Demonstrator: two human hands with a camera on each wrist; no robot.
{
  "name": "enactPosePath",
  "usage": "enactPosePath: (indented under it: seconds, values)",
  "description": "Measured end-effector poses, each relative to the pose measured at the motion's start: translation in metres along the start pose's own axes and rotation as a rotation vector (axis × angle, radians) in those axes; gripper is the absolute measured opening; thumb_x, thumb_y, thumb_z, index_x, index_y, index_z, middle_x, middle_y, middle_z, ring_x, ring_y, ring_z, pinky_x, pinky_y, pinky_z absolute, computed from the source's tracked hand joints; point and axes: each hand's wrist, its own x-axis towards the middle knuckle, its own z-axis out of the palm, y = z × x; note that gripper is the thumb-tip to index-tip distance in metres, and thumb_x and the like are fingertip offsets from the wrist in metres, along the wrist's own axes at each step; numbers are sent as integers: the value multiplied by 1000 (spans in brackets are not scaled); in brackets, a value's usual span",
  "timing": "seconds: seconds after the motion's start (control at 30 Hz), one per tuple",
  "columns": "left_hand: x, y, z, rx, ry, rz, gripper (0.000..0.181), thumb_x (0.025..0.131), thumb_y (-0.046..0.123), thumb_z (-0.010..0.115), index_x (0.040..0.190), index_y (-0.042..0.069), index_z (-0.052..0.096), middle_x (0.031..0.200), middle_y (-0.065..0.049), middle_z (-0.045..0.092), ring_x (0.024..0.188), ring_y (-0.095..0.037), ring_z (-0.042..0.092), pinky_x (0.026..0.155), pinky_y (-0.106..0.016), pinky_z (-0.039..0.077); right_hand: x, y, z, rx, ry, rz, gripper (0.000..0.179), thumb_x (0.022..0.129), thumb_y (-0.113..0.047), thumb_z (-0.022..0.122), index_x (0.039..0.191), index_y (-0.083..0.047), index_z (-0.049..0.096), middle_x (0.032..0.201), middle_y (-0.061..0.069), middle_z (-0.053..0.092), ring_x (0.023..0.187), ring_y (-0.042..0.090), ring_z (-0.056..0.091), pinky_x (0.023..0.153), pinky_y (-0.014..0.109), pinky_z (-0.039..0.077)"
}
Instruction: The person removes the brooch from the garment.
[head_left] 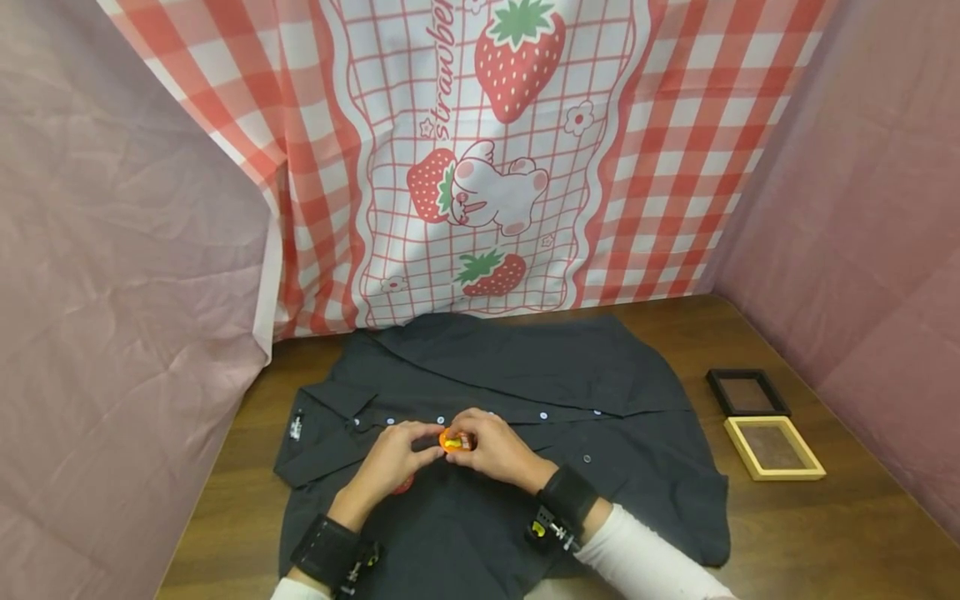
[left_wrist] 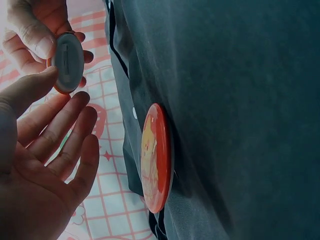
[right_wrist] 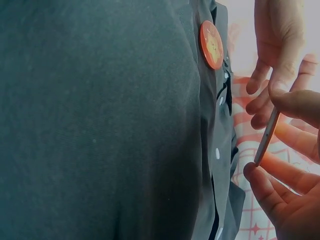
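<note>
Over a dark button-up shirt (head_left: pixel 637 500) laid out on the table, both hands meet at an orange round pin badge (head_left: pixel 454 441) with a yellow picture. My right hand (head_left: pixel 498 448) holds its rim between thumb and fingers. From the other side, my left hand (head_left: pixel 390 467) pinches its edge with thumb and index finger, the other fingers loosely extended. The badge's silvery back (left_wrist: pixel 69 62) with a pin bar faces the left wrist camera. A red round badge (left_wrist: pixel 156 157) sits on the shirt front, mostly hidden under the left hand in the head view.
A black square frame (head_left: pixel 772 386) and a yellow one (head_left: pixel 806 454) lie side by side on the wooden table (head_left: pixel 847 533), right of the shirt. Behind hangs a strawberry-print cloth (head_left: pixel 660 208). Pink curtains (head_left: pixel 135 292) close in both sides.
</note>
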Motion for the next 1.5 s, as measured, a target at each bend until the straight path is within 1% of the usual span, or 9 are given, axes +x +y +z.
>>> enactPosePath:
  seconds: [0.27, 0.37, 0.5, 0.77, 0.87, 1.07, 1.3, 1.37, 1.5]
  values:
    - [-1, 1, -2, -2, -11, -11, 32, 82, 19, 77, 112, 10, 73, 109, -7, 73, 104, -26, 68, 90, -45, 54, 1, -1, -1, -19, 30, -26, 21, 82, -22, 79, 100, -15, 73, 105, 0, 66, 95, 15, 62, 84, 32, 53]
    - [0, 1, -2, 0, -8, -14, 33, 82, 20, 77, 113, 11, 73, 110, -7, 73, 104, -26, 67, 90, -46, 53, 1, -1, 0, -40, 52, -31, 21, 80, -23, 80, 99, -15, 73, 104, 0, 65, 95, 15, 62, 84, 31, 53]
    - [1, 1, -2, 11, 4, -4, 33, 82, 21, 77, 113, 10, 73, 110, -7, 73, 104, -26, 68, 91, -46, 53, 1, 0, 0, -54, 74, -32, 21, 79, -23, 81, 98, -17, 73, 103, -2, 64, 95, 15, 60, 83, 30, 53]
    - [0, 1, 0, 8, -1, -48, 35, 83, 23, 77, 115, 10, 72, 113, -8, 72, 107, -28, 66, 93, -47, 51, 1, 1, 0, -52, 69, -38, 21, 81, -25, 80, 99, -17, 73, 103, -3, 63, 95, 14, 59, 83, 30, 52]
    - [0, 1, 0, 9, -9, -56, 36, 84, 24, 76, 116, 9, 72, 114, -8, 72, 108, -28, 65, 94, -49, 50, 1, 1, 0, -55, 83, -51, 22, 80, -25, 81, 99, -17, 73, 102, -3, 63, 94, 14, 59, 82, 29, 52]
    - [0, 1, 0, 20, -17, -55, 38, 84, 26, 76, 116, 8, 71, 115, -9, 72, 110, -29, 65, 95, -50, 49, 0, 2, -1, -52, 115, -66, 23, 79, -24, 81, 99, -17, 74, 101, -3, 63, 92, 13, 58, 78, 28, 52]
    - [-2, -1, 0, 25, -19, -37, 47, 84, 27, 76, 124, 5, 65, 118, -11, 70, 111, -30, 65, 94, -50, 50, 1, 3, 1, -51, 131, -64, 23, 79, -25, 82, 98, -17, 73, 100, -2, 63, 92, 14, 59, 80, 29, 52]
    - [-2, -2, 0, 29, -31, -44, 48, 84, 28, 76, 124, 4, 65, 120, -12, 69, 113, -31, 64, 94, -50, 50, 1, 2, 1, -48, 132, -62, 23, 78, -24, 82, 99, -17, 73, 101, -2, 62, 93, 14, 59, 81, 29, 53]
    - [-3, -2, 1, 27, -74, -83, 51, 85, 31, 75, 126, 4, 63, 126, -14, 66, 119, -33, 60, 98, -52, 48, 1, 3, 1, -48, 139, -64, 23, 79, -24, 82, 99, -17, 73, 101, -2, 62, 93, 14, 59, 81, 29, 53]
